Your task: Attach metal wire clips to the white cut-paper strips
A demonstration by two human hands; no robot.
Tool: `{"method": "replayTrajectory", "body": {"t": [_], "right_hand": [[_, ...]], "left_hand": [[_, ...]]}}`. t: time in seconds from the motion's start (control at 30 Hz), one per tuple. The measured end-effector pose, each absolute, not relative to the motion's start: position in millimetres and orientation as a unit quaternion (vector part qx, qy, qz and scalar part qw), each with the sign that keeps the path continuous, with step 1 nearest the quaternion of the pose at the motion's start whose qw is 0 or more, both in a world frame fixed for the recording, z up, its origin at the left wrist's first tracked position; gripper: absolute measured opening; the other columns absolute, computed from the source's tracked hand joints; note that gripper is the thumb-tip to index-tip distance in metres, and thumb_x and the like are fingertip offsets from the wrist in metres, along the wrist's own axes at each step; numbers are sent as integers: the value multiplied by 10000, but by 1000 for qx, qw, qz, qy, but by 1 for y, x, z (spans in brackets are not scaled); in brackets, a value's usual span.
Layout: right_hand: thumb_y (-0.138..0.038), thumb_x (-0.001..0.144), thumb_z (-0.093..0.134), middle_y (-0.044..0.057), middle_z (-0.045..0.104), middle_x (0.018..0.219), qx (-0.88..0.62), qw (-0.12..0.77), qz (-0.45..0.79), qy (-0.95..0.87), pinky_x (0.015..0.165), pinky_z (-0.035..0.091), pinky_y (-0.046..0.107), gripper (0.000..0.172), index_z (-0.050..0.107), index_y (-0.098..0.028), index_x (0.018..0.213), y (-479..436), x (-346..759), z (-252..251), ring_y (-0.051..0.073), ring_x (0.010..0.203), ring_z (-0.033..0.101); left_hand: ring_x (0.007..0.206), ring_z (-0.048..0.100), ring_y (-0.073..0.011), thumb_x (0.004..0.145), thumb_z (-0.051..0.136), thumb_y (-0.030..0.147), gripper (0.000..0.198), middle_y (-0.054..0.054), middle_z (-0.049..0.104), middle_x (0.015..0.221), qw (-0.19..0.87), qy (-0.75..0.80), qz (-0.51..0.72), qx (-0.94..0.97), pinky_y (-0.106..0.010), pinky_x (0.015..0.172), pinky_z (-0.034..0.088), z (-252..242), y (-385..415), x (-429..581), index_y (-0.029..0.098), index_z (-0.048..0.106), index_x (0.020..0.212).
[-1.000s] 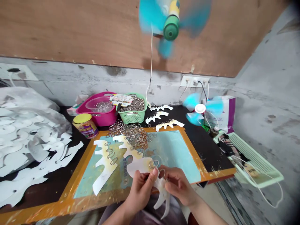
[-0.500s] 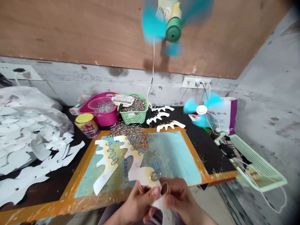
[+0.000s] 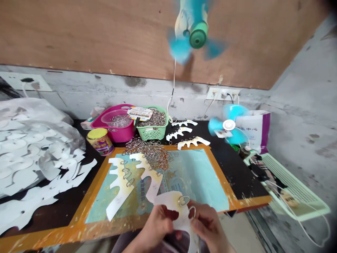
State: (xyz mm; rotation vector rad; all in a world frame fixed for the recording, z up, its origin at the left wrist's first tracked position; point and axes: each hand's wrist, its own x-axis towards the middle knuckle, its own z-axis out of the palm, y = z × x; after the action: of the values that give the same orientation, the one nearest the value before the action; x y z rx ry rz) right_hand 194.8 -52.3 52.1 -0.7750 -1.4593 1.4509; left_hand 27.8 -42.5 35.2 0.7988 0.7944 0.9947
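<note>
My left hand (image 3: 159,225) is closed on the left edge of a white, scalloped cut-out piece (image 3: 181,221) with a yellowish smear, held over the table's front edge. My right hand (image 3: 207,225) is closed at the piece's right edge, its fingertips pinching around an oval metal ring (image 3: 192,212). Another metal ring (image 3: 184,200) sits higher on the same edge. A second cut-out (image 3: 151,175) with rings lies just beyond, touching or overlapped by the held one. Further left lies a third cut-out (image 3: 119,186), with several rings along its right edge.
Loose rings (image 3: 151,151) are heaped before a pink basket (image 3: 118,133) and a green basket (image 3: 151,133) of rings. A yellow-lidded can (image 3: 100,140) stands left, beside piled white cut-outs (image 3: 34,154). Finished-looking pieces (image 3: 193,141) lie behind. Two blue fans (image 3: 198,37) spin.
My left thumb has moved off the middle of the held piece toward its left edge, uncovering more of it. The view has shifted slightly.
</note>
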Motion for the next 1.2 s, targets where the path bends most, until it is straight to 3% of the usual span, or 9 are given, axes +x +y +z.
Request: {"method": "replayTrajectory", "body": {"t": [0.1, 0.17, 0.23, 0.3, 0.47, 0.63, 0.8, 1.03, 1.2], "right_hand": [[-491, 924, 557, 28, 515, 713, -365, 429, 520, -642, 651, 427, 288, 387, 543, -204, 665, -43, 208, 54, 178, 685, 504], [-509, 904, 593, 57, 600, 828, -370, 445, 519, -629, 740, 470, 310, 302, 626, -213, 854, -37, 211, 54, 219, 818, 580], [-546, 881, 614, 105, 649, 1032, -362, 483, 537, -589, 847, 490, 361, 417, 581, -236, 1159, -31, 211, 51, 268, 982, 611], [-547, 897, 592, 135, 643, 1157, -358, 507, 555, -554, 859, 502, 382, 514, 467, -258, 1304, -26, 209, 48, 277, 1019, 626], [-545, 929, 545, 108, 695, 1052, -360, 521, 538, -556, 864, 508, 376, 412, 492, -249, 1209, -16, 206, 53, 260, 974, 661], [-375, 947, 576, 88, 713, 1014, -459, 477, 388, -642, 830, 514, 307, 191, 646, -212, 1020, -11, 193, 60, 232, 963, 670], [-337, 950, 562, 84, 739, 960, -518, 522, 276, -619, 810, 518, 305, 201, 697, -196, 1000, -11, 169, 41, 226, 901, 685], [-400, 910, 608, 68, 754, 910, -531, 548, 353, -541, 766, 532, 292, 246, 722, -183, 924, -8, 153, 29, 228, 853, 699], [-389, 893, 627, 62, 754, 885, -542, 560, 356, -515, 757, 530, 284, 232, 731, -181, 892, -12, 149, 27, 220, 828, 691]], "left_hand": [[506, 541, -114, 720, 749, 584, 444, -14, 595, 643, 616, 445, 533, 371, -213, 454, 462, 49, -29, 25, 151, 681, 790], [534, 533, -105, 791, 727, 468, 331, -16, 591, 662, 563, 447, 541, 436, -205, 496, 461, 59, -22, 25, 142, 699, 746], [573, 538, -113, 817, 708, 406, 294, -23, 590, 664, 513, 453, 539, 491, -205, 531, 462, 65, -18, 25, 136, 718, 701], [610, 551, -126, 821, 704, 371, 249, -25, 605, 659, 466, 478, 544, 509, -205, 557, 466, 65, -14, 27, 140, 749, 740], [621, 604, -134, 780, 746, 356, 235, -33, 692, 709, 460, 499, 579, 452, -203, 560, 507, 55, -5, 30, 137, 747, 865], [660, 639, -143, 793, 739, 369, 241, -23, 700, 749, 473, 490, 595, 426, -223, 613, 560, 51, -2, 33, 138, 695, 847], [697, 638, -153, 843, 685, 385, 238, -15, 675, 780, 455, 496, 592, 444, -241, 648, 563, 43, -3, 38, 155, 643, 886], [648, 632, -148, 896, 596, 371, 185, -5, 676, 754, 339, 557, 545, 527, -213, 588, 495, 38, -6, 34, 189, 624, 878], [707, 657, -161, 917, 546, 324, 151, -5, 694, 789, 267, 570, 506, 590, -241, 674, 508, 41, -8, 30, 210, 633, 869]]}}
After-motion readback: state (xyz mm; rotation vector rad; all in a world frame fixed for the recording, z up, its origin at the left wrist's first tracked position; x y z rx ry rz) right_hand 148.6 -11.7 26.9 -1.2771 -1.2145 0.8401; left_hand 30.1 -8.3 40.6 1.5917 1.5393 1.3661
